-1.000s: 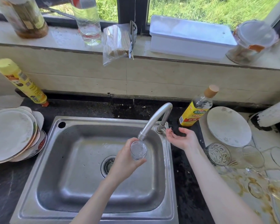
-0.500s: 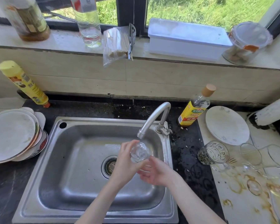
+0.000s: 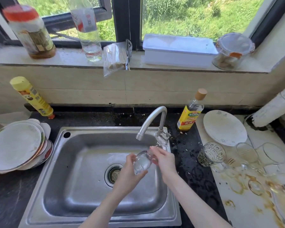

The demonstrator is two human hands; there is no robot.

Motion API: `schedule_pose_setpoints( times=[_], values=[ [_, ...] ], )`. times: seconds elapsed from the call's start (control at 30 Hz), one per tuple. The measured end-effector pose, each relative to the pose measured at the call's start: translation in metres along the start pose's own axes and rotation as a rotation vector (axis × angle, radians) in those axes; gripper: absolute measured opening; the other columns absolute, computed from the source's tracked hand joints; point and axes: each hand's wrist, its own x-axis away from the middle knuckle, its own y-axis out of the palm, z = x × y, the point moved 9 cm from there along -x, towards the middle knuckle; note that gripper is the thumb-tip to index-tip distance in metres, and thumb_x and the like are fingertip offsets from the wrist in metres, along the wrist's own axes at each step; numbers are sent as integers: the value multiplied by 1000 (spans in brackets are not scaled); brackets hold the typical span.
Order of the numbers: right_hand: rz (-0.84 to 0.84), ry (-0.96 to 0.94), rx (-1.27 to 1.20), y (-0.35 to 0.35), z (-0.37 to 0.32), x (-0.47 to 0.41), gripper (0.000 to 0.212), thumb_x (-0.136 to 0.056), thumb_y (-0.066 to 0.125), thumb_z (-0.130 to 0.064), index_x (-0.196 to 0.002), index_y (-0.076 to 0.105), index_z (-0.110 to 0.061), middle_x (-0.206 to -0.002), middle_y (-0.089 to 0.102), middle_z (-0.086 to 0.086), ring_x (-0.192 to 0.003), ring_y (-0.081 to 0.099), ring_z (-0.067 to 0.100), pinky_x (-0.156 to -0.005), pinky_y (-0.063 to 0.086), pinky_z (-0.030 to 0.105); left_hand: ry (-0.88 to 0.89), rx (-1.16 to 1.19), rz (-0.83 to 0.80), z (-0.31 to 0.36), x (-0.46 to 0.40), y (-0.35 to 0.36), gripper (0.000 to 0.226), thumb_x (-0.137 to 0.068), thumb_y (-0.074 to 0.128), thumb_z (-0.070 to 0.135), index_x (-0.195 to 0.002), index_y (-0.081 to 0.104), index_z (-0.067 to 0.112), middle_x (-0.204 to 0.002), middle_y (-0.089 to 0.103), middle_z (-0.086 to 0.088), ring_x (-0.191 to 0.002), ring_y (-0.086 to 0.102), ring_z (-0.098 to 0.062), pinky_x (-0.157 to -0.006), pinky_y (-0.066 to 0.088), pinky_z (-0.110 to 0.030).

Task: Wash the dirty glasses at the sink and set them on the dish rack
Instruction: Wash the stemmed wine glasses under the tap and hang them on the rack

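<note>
Two hands on one glass (image 3: pixel 142 162) over the sink (image 3: pixel 82 191) below the tap (image 3: pixel 150 121): our left hand (image 3: pixel 128 176) grips its base, right hand (image 3: pixel 164 160) fingers curl round its mouth end, more glasses (image 3: pixel 211 153) on the bench (image 3: pixel 247 209) right.
</note>
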Motion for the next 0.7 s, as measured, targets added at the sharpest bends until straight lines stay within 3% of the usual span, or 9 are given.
schedule_pose_setpoints(
  times=[0.17, 0.27, 0.33, 0.4, 0.5, 0.57, 0.7],
  values=[
    [-38, -256, 451, 1, -13, 17, 19, -89, 62, -28, -83, 74, -15, -77, 66, -10, -81, 63, 11, -78, 46, 25, 134, -542, -105, 17, 10, 2, 55, -88, 54, 47, -128, 38, 13, -127, 50, -2, -117, 48, -20, -93, 38, -30],
    [-43, -309, 575, -2, -9, 28, 24, -88, 62, -30, -87, 74, -9, -83, 70, -2, -85, 63, 16, -76, 45, 29, 194, -791, -153, 17, 24, 2, 63, -89, 32, 58, -133, 40, 14, -139, 44, -1, -132, 38, -25, -104, 33, -38],
    [-34, -334, 571, -9, -10, 36, 23, -89, 62, -29, -88, 72, -8, -89, 72, 2, -86, 64, 15, -74, 46, 25, 228, -825, -145, 15, 32, 0, 69, -88, 15, 60, -117, 58, 14, -122, 61, -3, -113, 59, -29, -85, 51, -44],
    [-2, -376, 569, -19, -17, 49, 23, -89, 62, -28, -87, 70, -7, -86, 72, 4, -82, 64, 14, -68, 44, 20, 277, -869, -105, 20, 39, -5, 73, -95, 2, 54, -104, 65, 17, -105, 70, -1, -94, 68, -27, -67, 57, -39],
    [87, -428, 587, -41, -21, 70, 27, -88, 62, -27, -86, 68, -1, -83, 69, 9, -79, 64, 22, -72, 48, 34, 384, -913, -88, 40, 54, -10, 64, -96, 1, 50, -112, 56, 22, -109, 68, 1, -100, 66, -27, -72, 56, -41],
    [147, -430, 572, -57, -18, 90, 26, -88, 63, -30, -83, 68, -5, -79, 66, 4, -76, 61, 20, -73, 48, 36, 459, -921, -88, 52, 64, -11, 58, -96, 2, 50, -117, 49, 23, -113, 67, 1, -105, 64, -28, -75, 55, -41],
    [307, -421, 548, -90, 1, 144, 34, -88, 64, -27, -58, 49, -27, -61, 42, -11, -59, 44, 3, -60, 39, 16, 609, -931, -157, 58, 89, 7, 55, -97, 4, 49, -119, 47, 22, -117, 65, 1, -107, 63, -28, -78, 55, -42]
  ],
)
